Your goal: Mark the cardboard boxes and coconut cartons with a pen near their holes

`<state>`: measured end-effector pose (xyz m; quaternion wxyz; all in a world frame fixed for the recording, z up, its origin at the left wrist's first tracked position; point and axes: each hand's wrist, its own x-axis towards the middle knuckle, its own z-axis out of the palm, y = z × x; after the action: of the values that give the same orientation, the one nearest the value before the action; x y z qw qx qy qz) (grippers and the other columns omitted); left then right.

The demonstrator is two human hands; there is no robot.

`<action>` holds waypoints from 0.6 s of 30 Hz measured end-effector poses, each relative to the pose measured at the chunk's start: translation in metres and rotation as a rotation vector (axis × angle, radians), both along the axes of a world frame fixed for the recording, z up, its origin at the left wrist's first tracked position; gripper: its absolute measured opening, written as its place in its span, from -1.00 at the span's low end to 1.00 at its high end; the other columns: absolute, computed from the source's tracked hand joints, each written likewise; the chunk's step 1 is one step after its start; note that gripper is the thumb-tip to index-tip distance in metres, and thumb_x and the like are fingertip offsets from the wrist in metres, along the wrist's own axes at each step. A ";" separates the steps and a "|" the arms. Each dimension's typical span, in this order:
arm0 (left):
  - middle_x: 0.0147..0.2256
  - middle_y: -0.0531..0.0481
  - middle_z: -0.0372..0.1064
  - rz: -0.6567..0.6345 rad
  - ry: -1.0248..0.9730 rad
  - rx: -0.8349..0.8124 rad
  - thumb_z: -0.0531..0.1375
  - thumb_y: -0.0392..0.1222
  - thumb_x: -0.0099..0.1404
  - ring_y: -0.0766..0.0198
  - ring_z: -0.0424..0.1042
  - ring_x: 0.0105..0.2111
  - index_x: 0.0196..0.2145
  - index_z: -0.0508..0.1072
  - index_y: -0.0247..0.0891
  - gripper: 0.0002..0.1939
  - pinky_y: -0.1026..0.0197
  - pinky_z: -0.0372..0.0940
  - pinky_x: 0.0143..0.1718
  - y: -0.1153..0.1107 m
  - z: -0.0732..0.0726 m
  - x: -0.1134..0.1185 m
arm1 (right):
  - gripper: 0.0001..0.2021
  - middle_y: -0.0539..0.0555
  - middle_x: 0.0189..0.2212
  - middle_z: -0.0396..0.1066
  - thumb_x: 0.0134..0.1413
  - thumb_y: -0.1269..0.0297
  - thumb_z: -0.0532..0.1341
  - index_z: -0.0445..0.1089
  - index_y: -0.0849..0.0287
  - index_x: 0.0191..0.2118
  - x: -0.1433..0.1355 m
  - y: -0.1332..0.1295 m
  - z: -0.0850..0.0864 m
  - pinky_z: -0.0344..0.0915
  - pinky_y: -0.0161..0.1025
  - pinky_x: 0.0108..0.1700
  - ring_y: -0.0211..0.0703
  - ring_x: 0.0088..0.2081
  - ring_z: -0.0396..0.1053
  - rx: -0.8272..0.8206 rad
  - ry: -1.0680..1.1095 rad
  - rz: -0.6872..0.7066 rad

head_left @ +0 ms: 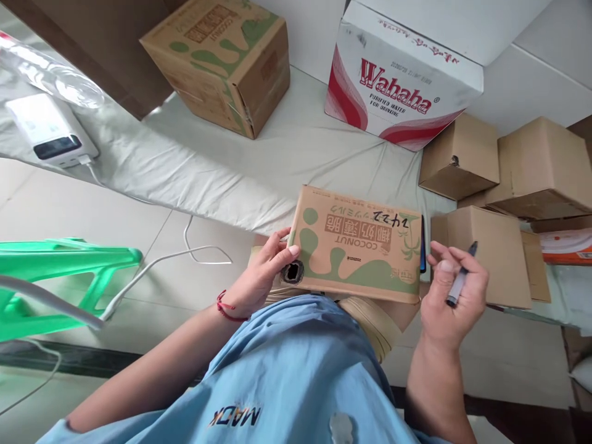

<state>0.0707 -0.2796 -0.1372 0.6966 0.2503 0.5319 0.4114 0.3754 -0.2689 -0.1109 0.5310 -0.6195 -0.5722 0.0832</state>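
A brown cardboard box point(356, 246) with green print and the word COCONUT sits in front of my body, its lettering upside down to me. Handwritten black digits run along its upper right. Its left side is gripped by my left hand point(268, 262), thumb on top near a dark-rimmed hole in the corner. To the right of the box, apart from it, my right hand point(456, 290) is closed around a marker pen point(457, 283) with a dark cap end. Part of a dark, blue-edged flat object point(422, 243) shows behind the box's right edge.
On the cloth-covered surface point(194, 166) stand another coconut box point(222, 68) and a white-and-red Wahaha carton point(398, 80). Several plain cardboard boxes point(485, 253) are stacked at right. A white power bank point(53, 132) with a cable and a green plastic stool point(69, 271) are at left.
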 end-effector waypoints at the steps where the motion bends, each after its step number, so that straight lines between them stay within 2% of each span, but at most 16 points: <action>1: 0.09 -0.13 0.53 -0.001 0.005 0.015 0.44 0.37 0.22 -0.17 0.49 0.16 0.42 0.29 -0.08 -0.03 -0.13 0.39 0.22 -0.001 -0.002 0.000 | -0.65 0.23 -0.02 0.64 0.44 0.05 0.30 0.47 0.17 0.14 0.003 -0.005 -0.003 0.57 0.03 0.07 0.05 0.02 0.65 -0.060 -0.008 0.005; 4: 0.22 -0.18 0.44 -0.013 0.018 0.161 0.52 0.28 0.17 -0.20 0.41 0.28 0.52 0.14 -0.01 0.12 -0.15 0.36 0.31 -0.006 -0.005 0.001 | -0.66 0.10 -0.19 0.59 0.32 0.02 0.41 0.49 0.16 0.02 0.012 -0.013 -0.006 0.49 -0.16 -0.10 -0.11 -0.18 0.59 -0.151 0.049 -0.003; 7: 0.40 -0.24 0.26 -0.034 0.042 0.390 0.61 0.12 0.06 -0.27 0.22 0.45 0.58 0.03 0.05 0.31 -0.21 0.22 0.46 -0.014 -0.003 -0.001 | -0.64 -0.07 -0.36 0.43 0.14 0.09 0.53 0.42 0.11 -0.14 0.018 -0.015 0.002 0.35 -0.26 -0.24 -0.24 -0.35 0.42 -0.048 0.261 -0.031; 10: 0.44 -0.24 0.25 -0.044 0.084 0.487 0.67 -0.08 -0.07 -0.36 0.14 0.50 0.53 0.21 0.01 0.28 -0.21 0.23 0.48 -0.023 -0.001 -0.008 | -0.60 -0.08 -0.36 0.44 0.02 0.19 0.59 0.38 0.08 -0.19 0.020 -0.016 0.015 0.35 -0.23 -0.24 -0.21 -0.35 0.42 0.032 0.325 -0.022; 12: 0.34 -0.26 0.41 -0.041 0.035 0.426 0.66 -0.10 -0.07 -0.41 0.28 0.43 0.43 0.38 -0.06 0.12 -0.20 0.40 0.36 -0.028 -0.003 -0.016 | -0.62 -0.04 -0.31 0.51 0.00 0.25 0.59 0.41 0.07 -0.19 0.018 -0.020 0.024 0.40 -0.20 -0.25 -0.19 -0.35 0.46 0.069 0.276 0.024; 14: 0.19 -0.27 0.56 -0.012 -0.077 0.291 0.64 0.00 0.00 -0.42 0.46 0.29 0.33 0.49 -0.11 -0.05 -0.21 0.54 0.19 -0.033 -0.009 -0.023 | -0.65 0.02 -0.24 0.60 0.02 0.31 0.57 0.45 0.06 -0.14 0.010 -0.026 0.032 0.46 -0.18 -0.24 -0.14 -0.32 0.55 0.113 0.229 0.124; 16: 0.07 -0.25 0.64 0.040 -0.204 0.152 0.58 0.16 0.10 -0.41 0.55 0.19 0.26 0.54 -0.15 -0.17 -0.25 0.59 0.11 -0.038 -0.018 -0.026 | -0.66 0.08 -0.10 0.68 0.10 0.35 0.52 0.47 0.02 -0.05 -0.003 -0.034 0.038 0.57 -0.10 -0.15 -0.02 -0.18 0.66 0.132 0.202 0.281; 18: 0.02 -0.21 0.67 0.114 -0.303 0.058 0.48 0.29 0.20 -0.37 0.57 0.19 0.21 0.58 -0.14 -0.26 -0.29 0.57 0.15 -0.042 -0.025 -0.024 | -0.67 0.07 0.09 0.67 0.22 0.40 0.42 0.47 -0.06 0.05 -0.019 -0.041 0.044 0.63 0.05 0.04 0.07 0.06 0.67 0.083 0.192 0.387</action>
<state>0.0472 -0.3220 -0.1626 0.7370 0.1746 0.4219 0.4983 0.3568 -0.3104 -0.0672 0.5822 -0.4652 -0.6299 0.2187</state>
